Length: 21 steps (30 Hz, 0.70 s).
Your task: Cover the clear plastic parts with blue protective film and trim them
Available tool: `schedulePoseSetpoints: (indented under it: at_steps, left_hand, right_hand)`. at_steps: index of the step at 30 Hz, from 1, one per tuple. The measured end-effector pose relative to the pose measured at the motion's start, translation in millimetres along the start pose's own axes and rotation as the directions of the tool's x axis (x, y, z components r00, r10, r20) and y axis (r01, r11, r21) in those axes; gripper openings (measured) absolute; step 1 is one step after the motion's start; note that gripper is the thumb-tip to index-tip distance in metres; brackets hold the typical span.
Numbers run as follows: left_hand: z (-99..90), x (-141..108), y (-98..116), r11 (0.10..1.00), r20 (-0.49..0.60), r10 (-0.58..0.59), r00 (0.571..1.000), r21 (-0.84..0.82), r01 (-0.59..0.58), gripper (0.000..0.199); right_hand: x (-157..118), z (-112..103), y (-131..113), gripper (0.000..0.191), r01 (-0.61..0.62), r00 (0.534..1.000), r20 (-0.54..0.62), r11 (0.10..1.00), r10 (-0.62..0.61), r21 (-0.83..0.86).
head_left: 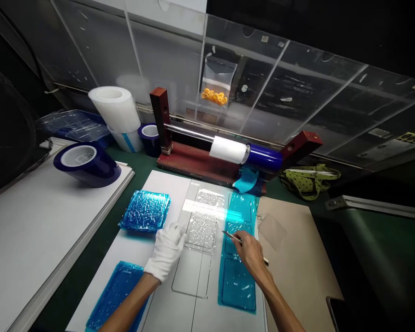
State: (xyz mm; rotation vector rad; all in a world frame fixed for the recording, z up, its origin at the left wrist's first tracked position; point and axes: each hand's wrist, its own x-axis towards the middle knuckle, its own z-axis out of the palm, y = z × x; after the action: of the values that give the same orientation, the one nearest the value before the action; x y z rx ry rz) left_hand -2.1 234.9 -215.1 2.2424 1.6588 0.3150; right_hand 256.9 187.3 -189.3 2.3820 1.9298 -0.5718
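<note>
My left hand wears a white glove and is by the left edge of a clear, crinkled film square on the pale sheet. Its fingers are bunched together, and what they pinch is too small to tell. My bare right hand grips a thin pointed blade tool, its tip directed left between the clear film and a blue film strip. Outlined rounded rectangles show on the sheet. A stack of blue film-covered squares lies left of my gloved hand, with more blue pieces nearer me.
Behind the sheet stands a red wooden roll holder with a white roll and a blue roll. White rolls and a dark blue roll are at left. Brown board lies right; a green pouch sits behind it.
</note>
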Motion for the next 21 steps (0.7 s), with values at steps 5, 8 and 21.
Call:
schedulePoseSetpoints:
  at_steps: [5,8,21]
  left_hand:
    - [15.4,-44,7,1.0,0.0,0.008,1.0,0.019,-0.008,0.02]
    - [29.2,-56,15,0.998,-0.009,0.034,0.999,0.046,-0.034,0.02]
    - [34.0,-26,11,0.985,-0.09,0.155,0.984,0.086,-0.148,0.021]
  right_hand:
    - [-41,28,-6,0.019,-0.121,0.991,0.081,0.975,0.108,0.185]
    - [-46,43,-10,0.017,-0.142,0.989,0.09,0.942,0.12,0.303]
    - [-39,59,-1,0.023,-0.261,0.955,0.297,0.466,-0.005,0.845]
